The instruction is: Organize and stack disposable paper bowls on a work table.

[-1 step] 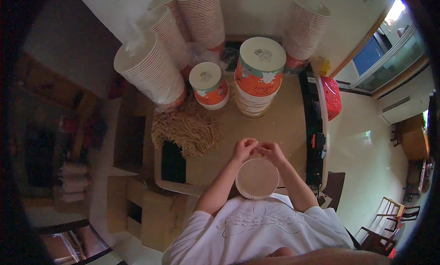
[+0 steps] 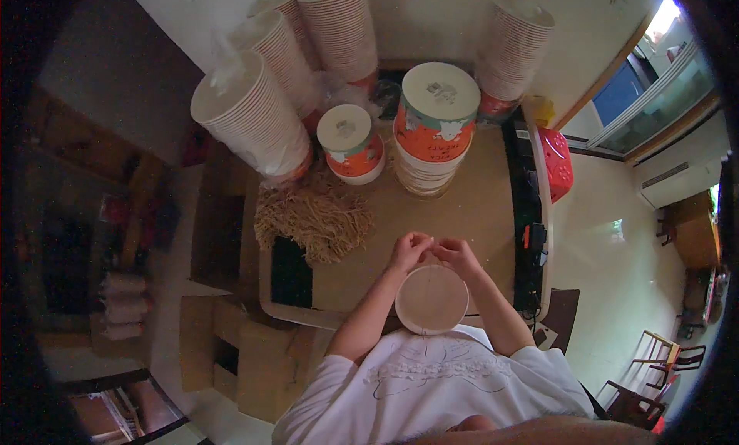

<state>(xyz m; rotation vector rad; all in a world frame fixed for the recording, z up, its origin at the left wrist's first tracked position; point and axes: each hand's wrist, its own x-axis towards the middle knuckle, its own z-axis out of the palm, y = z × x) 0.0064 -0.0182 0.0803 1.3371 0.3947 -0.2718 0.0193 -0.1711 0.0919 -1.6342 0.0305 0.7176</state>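
Observation:
A white paper bucket [image 2: 433, 300] rests against my shirt at the table's near edge, its round mouth facing up. Just beyond its far rim, my left hand [image 2: 412, 250] and my right hand [image 2: 457, 255] meet fingertip to fingertip. Both are closed in a pinch. Whatever lies between the fingers is too small to make out. Left of my hands lies a heap of tan twisted cords [image 2: 315, 218]. Beyond them stand a short upturned orange-and-green paper bucket [image 2: 356, 162] and a taller upturned stack of paper buckets [image 2: 436, 137].
Plastic-wrapped stacks of white buckets [image 2: 250, 118] line the table's back left, and another stack [image 2: 514, 48] stands at the back right. A black power strip [image 2: 531, 241] runs along the right edge, beside a red plastic basket [image 2: 556, 164]. Cardboard boxes [image 2: 265, 368] sit at the lower left.

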